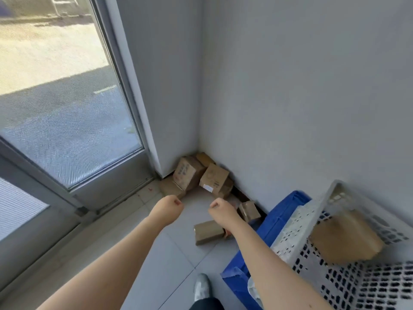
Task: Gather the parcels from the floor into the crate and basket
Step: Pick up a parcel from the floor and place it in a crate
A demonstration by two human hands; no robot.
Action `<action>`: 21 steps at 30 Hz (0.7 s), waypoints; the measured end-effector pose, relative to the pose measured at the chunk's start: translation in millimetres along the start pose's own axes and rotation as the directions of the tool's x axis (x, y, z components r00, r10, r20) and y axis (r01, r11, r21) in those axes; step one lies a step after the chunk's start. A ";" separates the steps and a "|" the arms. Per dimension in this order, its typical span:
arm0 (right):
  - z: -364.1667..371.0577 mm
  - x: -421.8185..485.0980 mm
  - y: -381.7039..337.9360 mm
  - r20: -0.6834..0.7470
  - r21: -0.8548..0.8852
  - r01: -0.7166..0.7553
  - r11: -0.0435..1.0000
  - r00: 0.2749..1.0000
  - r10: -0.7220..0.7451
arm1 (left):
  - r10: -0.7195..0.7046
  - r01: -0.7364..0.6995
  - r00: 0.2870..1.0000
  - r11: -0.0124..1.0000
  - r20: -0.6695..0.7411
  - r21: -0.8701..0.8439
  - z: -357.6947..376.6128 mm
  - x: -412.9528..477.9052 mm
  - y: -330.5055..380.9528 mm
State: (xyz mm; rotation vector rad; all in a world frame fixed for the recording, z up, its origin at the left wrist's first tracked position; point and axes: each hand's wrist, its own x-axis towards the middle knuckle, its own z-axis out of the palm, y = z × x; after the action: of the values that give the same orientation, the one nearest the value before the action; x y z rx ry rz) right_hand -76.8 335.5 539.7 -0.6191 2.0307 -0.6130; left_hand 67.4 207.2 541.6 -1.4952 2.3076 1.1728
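Several brown cardboard parcels are piled in the room's corner, among them a printed box and a labelled box. Nearer me, a small parcel lies alone on the floor tiles, and another sits by the wall. My left hand and my right hand are both stretched toward the pile with fingers curled, holding nothing. A white perforated basket at the right holds a brown parcel. It rests in a blue crate.
A glass door with a metal frame fills the left side. White walls meet at the corner behind the pile. My shoe stands on the grey floor tiles at the bottom centre.
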 end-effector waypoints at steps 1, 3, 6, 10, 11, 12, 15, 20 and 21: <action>2.5 16.9 -4.1 0.016 -0.010 -0.010 1.000 1.000 0.010 | -0.017 0.017 1.000 1.000 0.008 0.003 -2.4 13.6 -5.5; 5.7 52.7 -13.3 0.036 -0.043 -0.024 0.999 0.999 0.026 | -0.044 0.044 0.999 0.999 0.024 0.002 -5.2 46.6 -11.7; 6.3 108.2 -26.8 0.057 -0.071 -0.042 0.997 0.997 0.046 | -0.077 0.079 0.996 0.996 0.044 -0.039 -7.9 105.3 -10.7; 2.4 178.9 -41.5 0.079 -0.148 -0.075 0.986 0.993 0.087 | -0.093 0.099 0.989 0.994 0.112 -0.055 -7.3 180.6 -2.7; 2.0 199.4 -44.1 0.078 -0.165 -0.078 0.983 0.993 0.092 | -0.089 0.097 0.989 0.993 0.117 -0.063 -7.2 200.9 -2.7; 3.4 220.4 -46.0 0.071 -0.170 -0.089 0.981 0.992 0.103 | -0.088 0.097 0.989 0.993 0.120 -0.067 -6.5 221.9 -5.6; 17.7 288.1 -45.7 0.032 -0.180 -0.105 0.978 0.993 0.112 | -0.115 0.121 0.986 0.992 0.120 -0.046 1.6 291.1 -30.1; 86.0 414.5 -4.6 0.056 -0.189 -0.104 0.977 0.992 0.116 | -0.163 0.163 0.975 0.987 0.149 0.015 51.5 418.6 -114.6; 109.7 448.9 10.0 0.059 -0.198 -0.084 0.977 0.994 0.097 | -0.164 0.161 0.974 0.986 0.154 0.032 69.5 450.4 -139.2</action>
State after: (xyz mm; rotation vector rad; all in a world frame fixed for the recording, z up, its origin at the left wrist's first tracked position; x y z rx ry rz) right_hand -195.7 38.6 206.0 -0.6492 2.0568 -0.3363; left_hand -57.6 -92.0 192.4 -1.4957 2.0472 1.1749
